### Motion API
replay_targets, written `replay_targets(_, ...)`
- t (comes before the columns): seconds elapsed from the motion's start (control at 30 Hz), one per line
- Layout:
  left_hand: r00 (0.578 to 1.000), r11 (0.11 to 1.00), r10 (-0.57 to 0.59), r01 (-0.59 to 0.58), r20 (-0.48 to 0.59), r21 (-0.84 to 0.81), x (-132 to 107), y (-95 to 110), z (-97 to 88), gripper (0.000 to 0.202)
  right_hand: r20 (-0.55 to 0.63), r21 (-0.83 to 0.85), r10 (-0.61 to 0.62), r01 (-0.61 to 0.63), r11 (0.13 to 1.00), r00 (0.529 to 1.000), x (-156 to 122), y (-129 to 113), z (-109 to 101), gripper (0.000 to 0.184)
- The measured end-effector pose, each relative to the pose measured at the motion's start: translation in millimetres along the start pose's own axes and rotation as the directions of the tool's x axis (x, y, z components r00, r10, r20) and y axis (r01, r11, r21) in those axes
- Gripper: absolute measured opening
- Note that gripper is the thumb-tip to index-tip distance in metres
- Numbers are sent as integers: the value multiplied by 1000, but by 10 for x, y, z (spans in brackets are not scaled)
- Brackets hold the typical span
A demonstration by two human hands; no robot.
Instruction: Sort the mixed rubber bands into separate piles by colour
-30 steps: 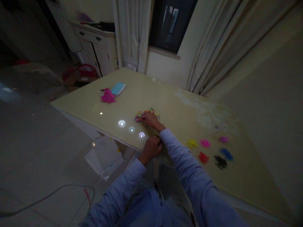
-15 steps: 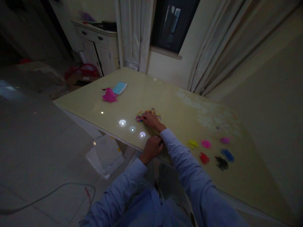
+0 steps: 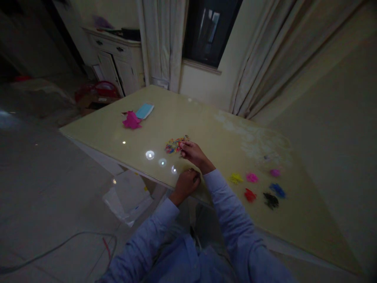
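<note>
A small pile of mixed-colour bits that look like little rubber bands [image 3: 172,146] lies on the pale table [image 3: 206,122] before me. My right hand [image 3: 193,154] is over the pile's right edge, thumb and fingers pinched together. A speck of red shows by its fingertips, but I cannot make out what they hold. Nearer the table's front edge, my left hand [image 3: 186,183] rests with its fingers curled closed; whatever is inside is hidden. To the right lie separate single-colour heaps: yellow [image 3: 236,178], pink [image 3: 252,177], red [image 3: 250,195], black [image 3: 271,200], blue [image 3: 277,190] and purple [image 3: 275,172].
At the table's far left are a crumpled magenta piece [image 3: 132,120] and a light-blue packet [image 3: 144,111]. A curtained wall borders the far side. Below the front edge, a white plastic-wrapped thing [image 3: 129,196] is on the floor, with a cable [image 3: 79,232] farther left.
My right hand has drawn back from the middle of the mixed pile to its right edge, uncovering more of it. My left hand stays closed near the table edge. The view has shifted slightly.
</note>
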State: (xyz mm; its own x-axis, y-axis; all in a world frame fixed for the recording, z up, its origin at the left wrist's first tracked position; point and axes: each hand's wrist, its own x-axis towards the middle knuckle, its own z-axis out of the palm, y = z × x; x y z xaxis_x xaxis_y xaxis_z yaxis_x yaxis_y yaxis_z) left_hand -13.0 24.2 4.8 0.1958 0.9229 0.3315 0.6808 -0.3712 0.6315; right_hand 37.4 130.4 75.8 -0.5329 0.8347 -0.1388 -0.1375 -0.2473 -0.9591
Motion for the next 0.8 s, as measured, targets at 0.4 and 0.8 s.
replay_targets(0.4,996,998,54,-57,-64,-36,-54,-93,1,18,-120,467,-182,218,857,976,-1560,-422,37,24)
replay_targets(0.8,999,996,21,-25,-46,-91,-34,-127,-63,29,-550,119,-245,365,923,799,-2128,-327,-187,27)
